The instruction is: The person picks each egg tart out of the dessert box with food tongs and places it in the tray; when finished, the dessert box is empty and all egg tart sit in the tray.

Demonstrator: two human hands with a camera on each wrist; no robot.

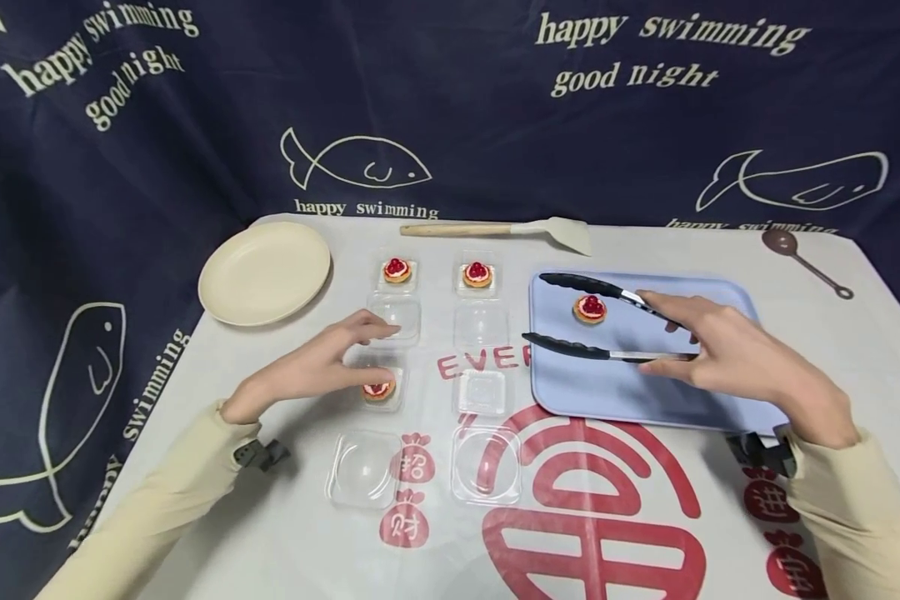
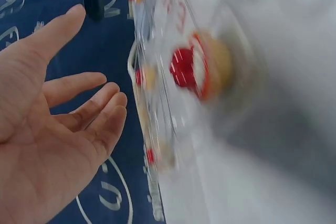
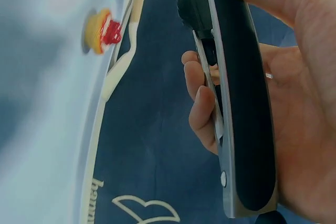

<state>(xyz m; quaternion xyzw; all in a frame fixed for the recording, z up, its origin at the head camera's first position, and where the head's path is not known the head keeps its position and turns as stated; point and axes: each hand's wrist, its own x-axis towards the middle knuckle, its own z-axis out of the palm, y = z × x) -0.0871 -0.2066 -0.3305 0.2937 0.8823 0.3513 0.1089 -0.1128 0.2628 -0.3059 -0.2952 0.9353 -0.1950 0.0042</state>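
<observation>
My right hand holds black-and-silver tongs over the blue tray. The tongs' spread arms appear on either side of a small red-topped tart on the tray, apart from it. In the right wrist view, the fingers and thumb grip the tongs' handles. My left hand hovers over the transparent plastic boxes, fingers loosely bent and holding nothing. Below its thumb, partly hidden, a tart sits in an open box; the left wrist view shows this tart beyond the palm.
Two more tarts sit in transparent boxes, the left tart and right tart. A transparent box and nearer lids lie in front. A cream plate, a spatula and a brown spoon lie farther back.
</observation>
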